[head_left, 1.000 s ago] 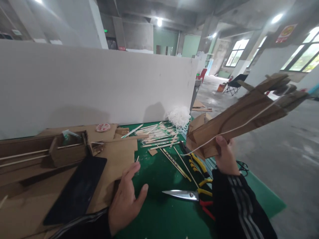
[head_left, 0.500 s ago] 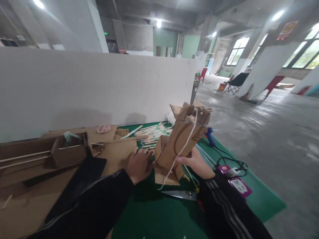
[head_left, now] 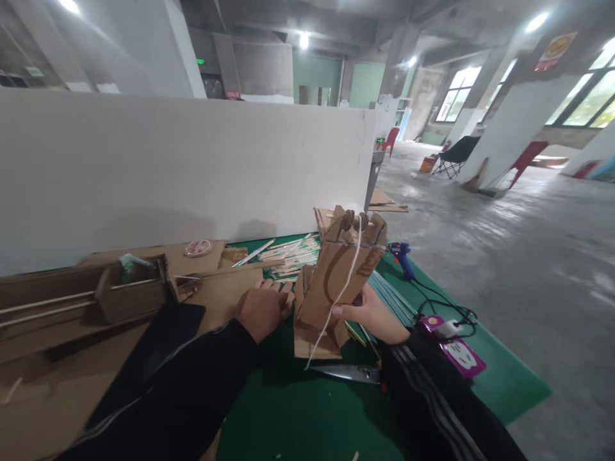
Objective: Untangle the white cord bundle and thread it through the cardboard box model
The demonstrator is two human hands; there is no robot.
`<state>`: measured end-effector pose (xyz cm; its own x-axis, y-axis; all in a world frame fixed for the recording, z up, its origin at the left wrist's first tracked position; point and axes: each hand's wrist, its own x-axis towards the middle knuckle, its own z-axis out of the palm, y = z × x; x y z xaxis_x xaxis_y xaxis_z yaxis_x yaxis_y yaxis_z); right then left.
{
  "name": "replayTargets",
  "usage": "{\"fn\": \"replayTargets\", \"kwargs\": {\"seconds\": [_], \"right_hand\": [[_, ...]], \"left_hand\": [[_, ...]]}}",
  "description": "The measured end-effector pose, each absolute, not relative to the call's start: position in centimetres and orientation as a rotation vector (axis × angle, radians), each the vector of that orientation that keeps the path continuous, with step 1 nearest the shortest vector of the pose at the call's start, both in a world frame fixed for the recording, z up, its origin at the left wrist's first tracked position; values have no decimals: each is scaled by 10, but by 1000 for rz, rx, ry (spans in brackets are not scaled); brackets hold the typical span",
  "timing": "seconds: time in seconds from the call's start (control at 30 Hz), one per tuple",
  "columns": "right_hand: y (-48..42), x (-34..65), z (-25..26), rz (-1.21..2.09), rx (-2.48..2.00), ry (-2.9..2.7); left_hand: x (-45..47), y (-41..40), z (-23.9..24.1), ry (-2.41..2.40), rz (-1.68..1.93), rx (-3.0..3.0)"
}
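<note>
My right hand (head_left: 377, 315) grips the lower right side of a folded cardboard structure (head_left: 331, 275), with the thumb on its front face. The structure leans to the right and has rounded cardboard pieces at its top. A white string (head_left: 349, 280) hangs from the top down its front, past the lower edge. My left hand (head_left: 265, 310) rests palm down by the edge of a cardboard sheet (head_left: 225, 298), left of the structure, fingers slightly bent; its fingertips are partly hidden. Below the structure lie scissors (head_left: 348, 372), their handles mostly hidden by my right sleeve.
A blue glue gun (head_left: 402, 259) and a purple power strip (head_left: 459, 352) with black cables lie at the right. Several thin wooden sticks (head_left: 293, 256) are scattered behind my left hand. A cardboard box (head_left: 129, 294) stands left on the green table (head_left: 307, 416), before a white partition (head_left: 192, 166).
The cardboard structure has moved slightly left and down with my right hand, its top now turned more toward me. My left hand has stayed nearly in place.
</note>
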<state>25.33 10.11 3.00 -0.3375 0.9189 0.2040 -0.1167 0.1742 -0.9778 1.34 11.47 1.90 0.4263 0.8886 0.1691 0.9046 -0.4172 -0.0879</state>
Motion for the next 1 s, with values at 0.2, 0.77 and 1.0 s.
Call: {"fn": "replayTargets", "kwargs": {"seconds": [0.2, 0.77, 1.0], "right_hand": [[101, 250, 28, 1361, -811, -1451], [107, 229, 3, 1473, -748, -1508], [109, 228, -2, 1436, -755, -1585]], "left_hand": [[-13, 107, 36, -1721, -312, -2412], [-16, 41, -5, -1559, -570, -2649], [-15, 41, -7, -1536, -477, -2687]]}}
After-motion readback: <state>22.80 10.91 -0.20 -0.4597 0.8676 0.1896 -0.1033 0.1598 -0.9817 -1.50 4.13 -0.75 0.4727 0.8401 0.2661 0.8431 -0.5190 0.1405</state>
